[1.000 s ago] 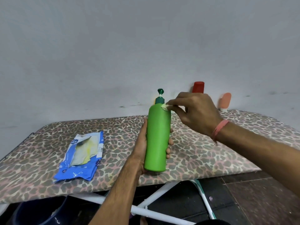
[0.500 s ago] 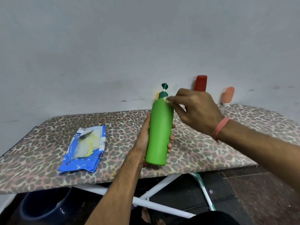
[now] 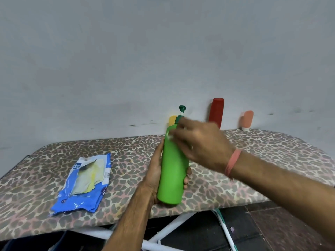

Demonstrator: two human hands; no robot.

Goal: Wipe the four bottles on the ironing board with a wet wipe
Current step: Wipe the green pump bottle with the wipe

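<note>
Head view, green pump bottle (image 3: 172, 171), smooth, unlabelled, dark-green nozzle

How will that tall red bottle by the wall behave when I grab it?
The red bottle stands tall and narrow, so a sideways nudge would probably tip it. Its smooth sides may be slippery. It looks rigid; its weight cannot be judged.

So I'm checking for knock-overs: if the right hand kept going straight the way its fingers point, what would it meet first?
The right hand points left across the green bottle, already touching its shoulder. Past that, the way looks free; the yellow bottle seems farther back, though depth is unclear.
</note>
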